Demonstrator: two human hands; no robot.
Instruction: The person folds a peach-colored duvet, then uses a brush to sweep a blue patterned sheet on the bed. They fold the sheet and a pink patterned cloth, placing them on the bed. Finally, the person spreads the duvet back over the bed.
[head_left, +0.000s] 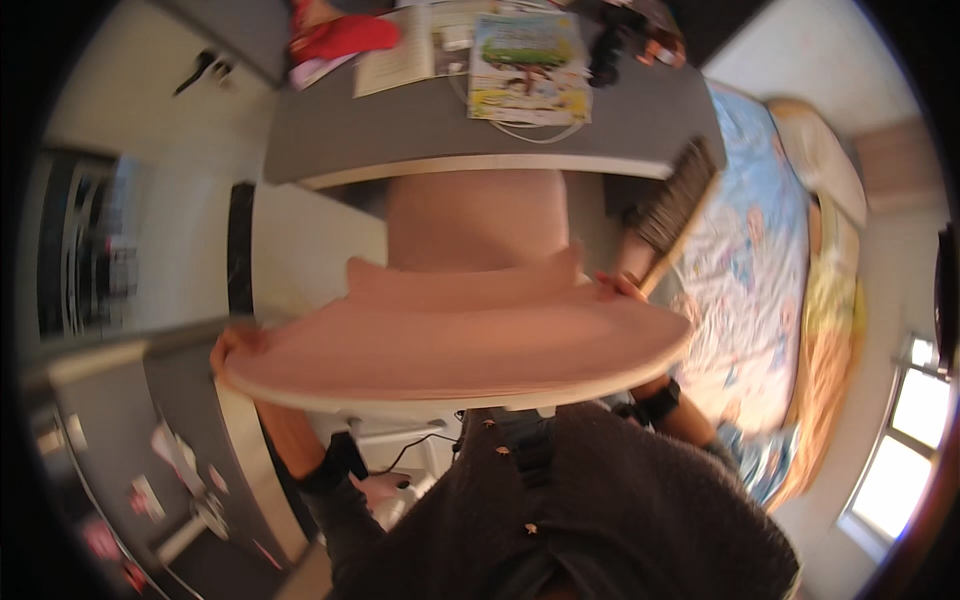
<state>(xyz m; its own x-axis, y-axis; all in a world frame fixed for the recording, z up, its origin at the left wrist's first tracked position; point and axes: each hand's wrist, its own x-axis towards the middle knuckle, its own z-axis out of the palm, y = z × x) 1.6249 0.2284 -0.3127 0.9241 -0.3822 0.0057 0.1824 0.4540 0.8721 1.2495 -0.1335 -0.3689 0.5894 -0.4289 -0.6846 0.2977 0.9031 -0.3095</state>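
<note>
A pink upholstered chair with a pale rim stands before me, its curved backrest closest to my body. My left hand grips the backrest's left edge. At the right side my right hand lies on the upper edge, beside a brown ribbed brush or similar long object; whether it touches that object is unclear. The pink seat extends partly under the grey desk. Both wrists wear dark bands.
On the desk lie a colourful booklet, an open book, a white cable and a red cloth item. A bed with patterned bedding is at the right. Grey cabinetry stands at the left.
</note>
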